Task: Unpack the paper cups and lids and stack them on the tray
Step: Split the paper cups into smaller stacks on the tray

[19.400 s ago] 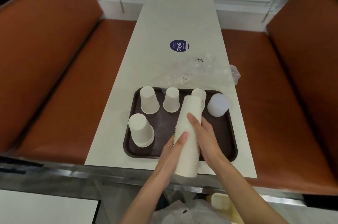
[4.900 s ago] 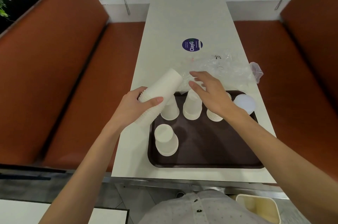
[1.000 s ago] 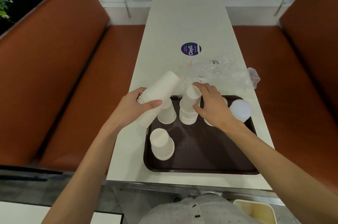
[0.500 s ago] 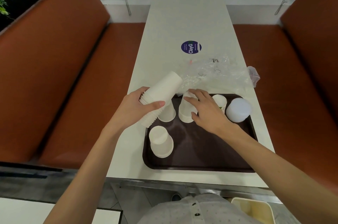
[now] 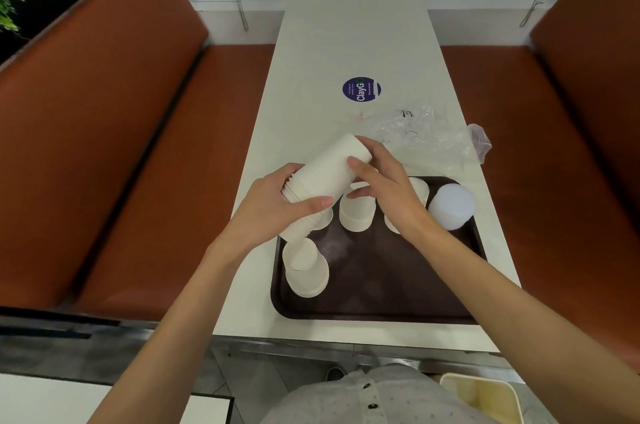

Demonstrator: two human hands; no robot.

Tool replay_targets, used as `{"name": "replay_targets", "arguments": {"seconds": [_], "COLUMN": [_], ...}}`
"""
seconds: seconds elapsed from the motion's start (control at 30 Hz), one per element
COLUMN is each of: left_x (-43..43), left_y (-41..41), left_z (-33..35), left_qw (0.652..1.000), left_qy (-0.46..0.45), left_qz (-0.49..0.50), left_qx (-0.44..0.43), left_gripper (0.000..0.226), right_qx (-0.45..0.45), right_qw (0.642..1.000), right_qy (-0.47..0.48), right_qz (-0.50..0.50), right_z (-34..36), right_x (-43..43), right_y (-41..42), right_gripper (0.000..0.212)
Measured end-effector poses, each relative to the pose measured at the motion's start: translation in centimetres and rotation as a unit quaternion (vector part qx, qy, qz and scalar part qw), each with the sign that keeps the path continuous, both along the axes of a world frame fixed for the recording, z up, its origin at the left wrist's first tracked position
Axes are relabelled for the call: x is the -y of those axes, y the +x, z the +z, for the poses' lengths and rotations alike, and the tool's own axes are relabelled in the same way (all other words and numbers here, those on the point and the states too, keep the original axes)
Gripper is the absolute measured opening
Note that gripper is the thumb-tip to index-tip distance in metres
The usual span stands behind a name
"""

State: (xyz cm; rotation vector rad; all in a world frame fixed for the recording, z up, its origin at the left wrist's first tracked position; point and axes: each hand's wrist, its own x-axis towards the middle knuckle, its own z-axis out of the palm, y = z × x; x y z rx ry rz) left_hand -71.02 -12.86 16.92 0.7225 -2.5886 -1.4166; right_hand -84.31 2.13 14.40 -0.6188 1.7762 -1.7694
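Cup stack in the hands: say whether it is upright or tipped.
Tipped: the cup stack slants, closed end up and away, gripped by the left hand, the right hand pinching its far end.

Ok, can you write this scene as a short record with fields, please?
left hand: grips tilted stack of paper cups, above left edge of the tray
right hand: fingers curl round the stack's far end
tray: dark brown, on white table
on tray: inverted cup stacks; translucent lid stack at back right
behind tray: clear plastic wrapping, blue round sticker
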Motion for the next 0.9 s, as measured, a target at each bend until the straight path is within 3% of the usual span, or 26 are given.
{"name": "replay_targets", "arguments": {"seconds": [0.4,0.63,0.9], "left_x": [0.5,1.6,2.7], "left_y": [0.4,0.6,1.0], "left_z": [0.4,-0.5,-1.5], "left_qw": [1.0,1.0,0.999], "left_qy": [-0.012,-0.018,-0.031], "left_qz": [0.004,0.005,0.024], "left_qx": [-0.021,-0.009,0.004], "left_gripper": [0.05,0.05,0.05], "right_qx": [0.044,0.027,-0.103], "right_qw": [0.997,0.994,0.983], "right_qy": [-0.047,-0.042,0.026], "right_qz": [-0.036,-0.099,-0.152], "right_z": [2.0,2.9,2.4], "right_x": [0.2,-1.3,-2.3], "right_y": [-1.8,-4.2,-5.2], "right_gripper": [0.047,0.033,0.05]}}
